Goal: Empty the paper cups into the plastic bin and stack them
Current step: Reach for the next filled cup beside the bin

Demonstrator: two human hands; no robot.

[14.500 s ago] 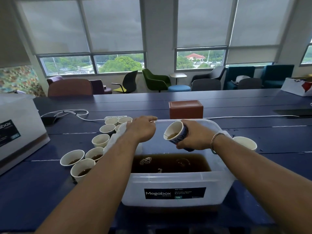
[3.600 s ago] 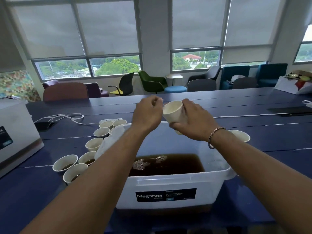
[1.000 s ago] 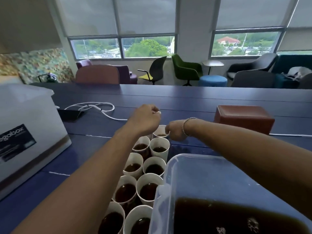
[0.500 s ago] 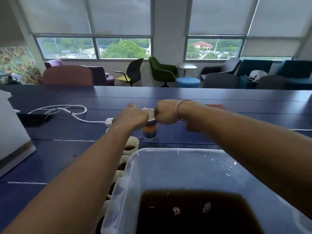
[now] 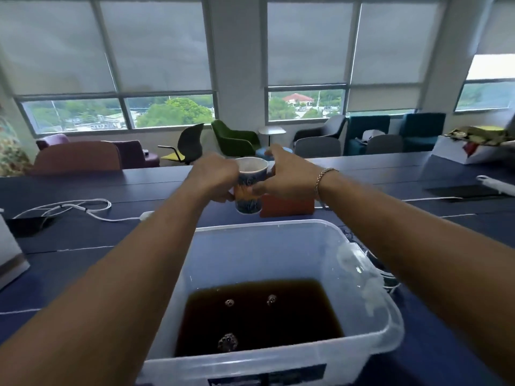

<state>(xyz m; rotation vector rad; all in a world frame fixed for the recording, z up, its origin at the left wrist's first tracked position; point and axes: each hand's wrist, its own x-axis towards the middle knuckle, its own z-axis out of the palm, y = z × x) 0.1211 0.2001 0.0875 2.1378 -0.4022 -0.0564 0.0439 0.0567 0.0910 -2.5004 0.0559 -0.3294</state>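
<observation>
Plastic bin, translucent and round-cornered, stands at the near edge of the desk, brown liquid pooled inside. Paper cup, tapered and blue-printed, is held upright in the air beyond the bin's far rim: right hand wrapped around it, left hand curled against its side, grip uncertain. Tipping before it clears the rim would likely wet the desk; squeezed thin paper may buckle.

Office lounge: long table, lounge chairs, blinded windows.
</observation>
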